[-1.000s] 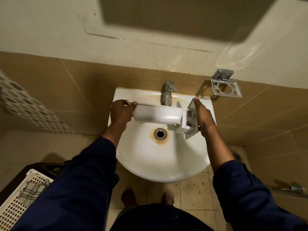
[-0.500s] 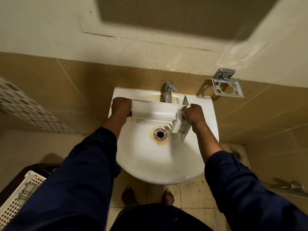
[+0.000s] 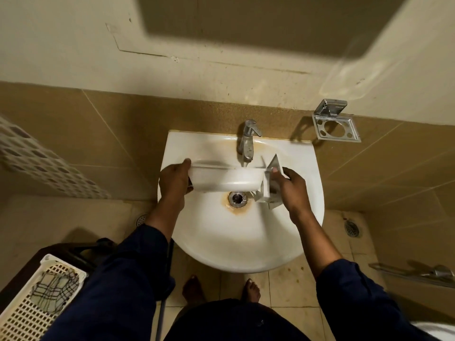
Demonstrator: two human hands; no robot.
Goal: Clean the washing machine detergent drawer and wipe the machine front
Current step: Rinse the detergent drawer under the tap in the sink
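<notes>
Detergent drawer [image 3: 221,179]: a long white plastic tray held level and crosswise over the basin, at the centre of the frame, its rounded underside turned toward the camera. Its flat front panel [image 3: 270,183] is at the right end, standing on edge (one corner pointing up toward the tap).

Left hand [image 3: 173,180]: curled round the drawer's left end, thumb on the upper edge and fingers wrapped underneath, a closed grip. The wrist is straight and the forearm runs down and left into a dark blue sleeve [image 3: 118,279] pushed up the arm.

Right hand [image 3: 291,187]: clasps the front panel from the right, fingers folded over its outer face and thumb on the near side, so it too is closed on the drawer. The forearm slopes down and right to the other sleeve, rolled back near the elbow.

Sink [image 3: 246,242]: a white wall-mounted basin filling the middle of the frame. The drawer hangs just above its drain [image 3: 237,198], which has a rusty orange stain round it.

Tap [image 3: 247,140]: chrome, at the back of the basin, its spout directly behind the drawer's middle; whether water runs I cannot tell.

Wall holder [image 3: 336,124]: a chrome bracket with a round opening, upper right of the sink on the brown tiles.

Laundry basket [image 3: 29,299]: white perforated plastic in the lower left corner (a dark patterned cloth lies inside).

Floor: beige tiles, two bare feet [image 3: 194,289] at bottom centre, a round floor drain [image 3: 352,228] at right.
</notes>
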